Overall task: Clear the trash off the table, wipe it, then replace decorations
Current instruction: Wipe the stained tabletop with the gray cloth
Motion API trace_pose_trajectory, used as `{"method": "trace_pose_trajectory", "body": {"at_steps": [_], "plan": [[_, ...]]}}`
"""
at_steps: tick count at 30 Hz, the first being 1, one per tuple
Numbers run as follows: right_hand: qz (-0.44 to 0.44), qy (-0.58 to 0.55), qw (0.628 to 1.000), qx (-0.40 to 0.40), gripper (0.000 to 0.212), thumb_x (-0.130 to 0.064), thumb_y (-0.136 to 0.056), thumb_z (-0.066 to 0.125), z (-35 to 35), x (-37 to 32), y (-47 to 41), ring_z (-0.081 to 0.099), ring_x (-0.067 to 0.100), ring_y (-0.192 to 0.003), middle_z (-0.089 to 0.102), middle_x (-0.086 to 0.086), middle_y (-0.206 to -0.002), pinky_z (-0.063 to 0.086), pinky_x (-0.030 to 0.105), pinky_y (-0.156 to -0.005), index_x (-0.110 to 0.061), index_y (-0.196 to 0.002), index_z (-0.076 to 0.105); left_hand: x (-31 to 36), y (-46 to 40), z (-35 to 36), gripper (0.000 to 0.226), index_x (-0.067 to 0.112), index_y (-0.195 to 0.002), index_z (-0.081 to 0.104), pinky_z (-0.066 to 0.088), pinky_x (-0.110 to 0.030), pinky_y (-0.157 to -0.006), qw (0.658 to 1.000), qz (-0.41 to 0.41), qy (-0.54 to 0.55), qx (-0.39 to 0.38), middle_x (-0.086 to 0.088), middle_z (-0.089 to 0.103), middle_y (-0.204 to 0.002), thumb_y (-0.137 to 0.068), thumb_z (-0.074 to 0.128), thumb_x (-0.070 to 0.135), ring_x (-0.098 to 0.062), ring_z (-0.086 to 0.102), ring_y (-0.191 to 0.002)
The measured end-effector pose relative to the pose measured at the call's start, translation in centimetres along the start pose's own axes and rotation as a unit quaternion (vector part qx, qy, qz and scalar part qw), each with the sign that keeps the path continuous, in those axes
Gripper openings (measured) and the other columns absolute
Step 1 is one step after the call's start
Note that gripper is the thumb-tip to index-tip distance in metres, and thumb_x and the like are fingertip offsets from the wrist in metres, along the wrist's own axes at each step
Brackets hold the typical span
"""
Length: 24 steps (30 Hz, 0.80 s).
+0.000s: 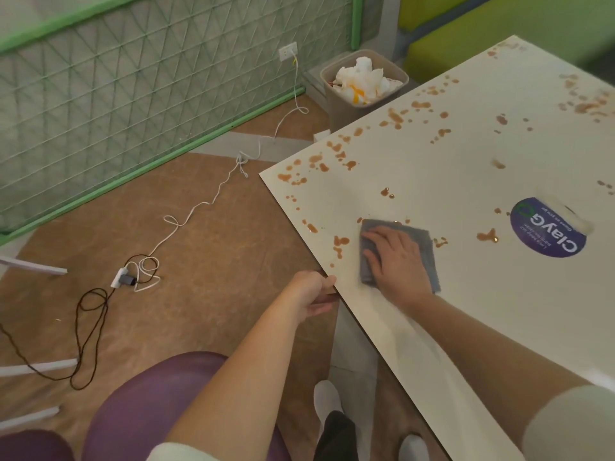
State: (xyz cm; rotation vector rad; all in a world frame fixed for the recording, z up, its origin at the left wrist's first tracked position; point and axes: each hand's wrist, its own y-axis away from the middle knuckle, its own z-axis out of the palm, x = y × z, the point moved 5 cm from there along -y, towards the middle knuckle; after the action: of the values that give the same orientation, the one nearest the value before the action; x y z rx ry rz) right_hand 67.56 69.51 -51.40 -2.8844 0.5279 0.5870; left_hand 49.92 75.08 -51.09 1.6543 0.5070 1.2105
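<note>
The white table [466,294] is trash-free but stain-spattered; your flat right hand [396,257] presses the grey cloth [422,241], your left hand [312,291] grips the edge.

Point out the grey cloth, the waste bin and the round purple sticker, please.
grey cloth [421,247]: head view, bare upper right part beside the right hand.
waste bin [336,108]: head view, its front wall below the rim.
round purple sticker [545,232]: head view, the middle of its printed face.

A café or canteen seating area: a white table [466,181] with a round branded sticker [549,227], green bench seats [499,31] upper right, a full bin [362,84].
</note>
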Motion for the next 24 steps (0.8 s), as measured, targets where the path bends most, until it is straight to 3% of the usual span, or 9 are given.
{"method": "trace_pose_trajectory", "body": {"at_steps": [3, 5, 7, 10, 12, 14, 17, 20, 24], "plan": [[0.034, -0.031, 0.999, 0.012, 0.043, -0.036, -0.101, 0.036, 1.0, -2.1, -0.7, 0.041, 0.020, -0.129, 0.052, -0.002, -0.138, 0.026, 0.032, -0.108, -0.018, -0.135, 0.055, 1.3, -0.3, -0.5, 0.015, 0.012, -0.103, 0.061, 0.051, -0.030, -0.072, 0.996, 0.019, 0.086, 0.020, 0.001, 0.066, -0.086, -0.100, 0.052, 0.023, -0.015, 0.064, -0.079], [-0.048, -0.026, 0.998, -0.031, 0.046, -0.038, -0.101, 0.033, 2.0, -4.5, 1.0, 0.039, 0.018, -0.132, 0.049, -0.003, -0.141, 0.030, 0.036, -0.112, -0.018, -0.139, 0.052, 2.4, -0.8, -0.9, 0.019, 0.012, -0.100, 0.062, 0.049, -0.027, -0.066, 0.993, 0.038, 0.102, 0.036, 0.002, 0.064, -0.082, -0.101, 0.052, 0.028, -0.013, 0.062, -0.075], [-0.113, -0.005, 0.991, -0.073, 0.047, -0.040, -0.103, 0.031, 2.3, -4.7, 2.2, 0.037, 0.017, -0.136, 0.047, -0.006, -0.144, 0.029, 0.035, -0.115, -0.021, -0.142, 0.048, 3.0, -1.1, -1.1, 0.023, 0.010, -0.111, 0.061, 0.049, -0.025, -0.060, 0.995, 0.038, 0.071, 0.052, 0.001, 0.064, -0.083, -0.100, 0.055, 0.029, -0.011, 0.062, -0.073], [-0.055, 0.013, 0.997, -0.050, 0.049, -0.039, -0.103, 0.028, 1.9, -1.6, -0.8, 0.037, 0.019, -0.138, 0.047, -0.003, -0.146, 0.030, 0.038, -0.115, -0.020, -0.144, 0.046, 3.3, -1.8, -1.5, 0.016, 0.014, -0.107, 0.058, 0.050, -0.025, -0.062, 0.997, 0.022, 0.046, 0.066, 0.003, 0.063, -0.085, -0.098, 0.058, 0.027, -0.015, 0.065, -0.085], [0.011, 0.029, 0.999, -0.035, 0.053, -0.039, -0.103, 0.022, 1.7, -0.4, -3.2, 0.032, 0.019, -0.142, 0.042, -0.001, -0.150, 0.023, 0.037, -0.119, -0.018, -0.147, 0.041, 3.4, -2.1, -1.8, 0.015, 0.014, -0.106, 0.058, 0.050, -0.027, -0.062, 0.996, 0.015, 0.040, 0.072, 0.001, 0.066, -0.094, -0.097, 0.060, 0.025, -0.019, 0.066, -0.096], [0.021, 0.033, 0.999, -0.033, 0.057, -0.039, -0.102, 0.017, 2.2, -1.7, -3.9, 0.025, 0.021, -0.146, 0.037, 0.001, -0.154, 0.015, 0.038, -0.122, -0.014, -0.150, 0.036, 3.5, -2.4, -1.8, 0.013, 0.013, -0.106, 0.058, 0.049, -0.027, -0.060, 0.996, 0.014, 0.042, 0.071, 0.000, 0.066, -0.097, -0.097, 0.060, 0.022, -0.019, 0.067, -0.090], [-0.073, 0.048, 0.993, -0.074, 0.057, -0.039, -0.104, 0.017, 3.4, -5.2, -0.9, 0.013, 0.017, -0.151, 0.026, -0.001, -0.160, 0.005, 0.036, -0.122, -0.014, -0.153, 0.029, 3.7, -2.7, -1.8, 0.008, 0.012, -0.101, 0.059, 0.050, -0.028, -0.060, 0.997, 0.006, 0.040, 0.068, -0.003, 0.065, -0.090, -0.097, 0.059, 0.019, -0.016, 0.064, -0.070], [-0.127, 0.067, 0.983, -0.116, 0.056, -0.041, -0.104, 0.012, 3.2, -4.7, -0.1, 0.002, 0.009, -0.151, 0.014, -0.007, -0.163, 0.001, 0.034, -0.122, -0.020, -0.156, 0.020, 3.8, -2.7, -1.8, 0.006, 0.012, -0.095, 0.059, 0.052, -0.030, -0.064, 0.997, 0.000, 0.045, 0.069, -0.003, 0.065, -0.086, -0.096, 0.061, 0.018, -0.016, 0.064, -0.068], [-0.007, 0.085, 0.992, -0.096, 0.055, -0.038, -0.105, 0.011, 2.6, -1.6, -4.4, -0.006, 0.009, -0.150, 0.004, -0.007, -0.164, -0.005, 0.035, -0.123, -0.020, -0.157, 0.009, 3.7, -2.9, -2.0, 0.010, 0.013, -0.087, 0.056, 0.052, -0.034, -0.075, 0.997, 0.006, 0.045, 0.067, 0.000, 0.063, -0.085, -0.096, 0.060, 0.014, -0.018, 0.064, -0.073]]}}
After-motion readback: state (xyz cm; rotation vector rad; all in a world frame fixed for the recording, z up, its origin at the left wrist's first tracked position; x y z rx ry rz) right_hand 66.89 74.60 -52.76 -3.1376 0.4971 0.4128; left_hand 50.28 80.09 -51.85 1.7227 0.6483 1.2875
